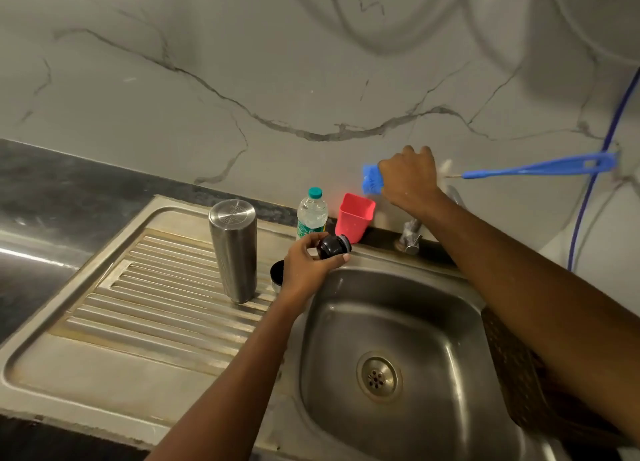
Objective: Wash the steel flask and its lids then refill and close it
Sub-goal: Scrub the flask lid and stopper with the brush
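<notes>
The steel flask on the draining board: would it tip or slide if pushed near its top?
The steel flask is tall and narrow, so it would probably tip. It stands on the ribbed draining board, likely unsteady. Smooth metal may be slippery.

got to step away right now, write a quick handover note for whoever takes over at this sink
Left hand grips the dark inner lid over the back corner of the sink.
Right hand grips the blue bottle brush by its bristle end, near the wall.
Steel flask stands on the drainboard, apparently mouth down; the second lid lies beside it, behind the left hand.
Done: flask is open, probably washed and draining. No water shows at the tap.
Left: scrub and rinse both lids, refill the flask, close it.
</notes>
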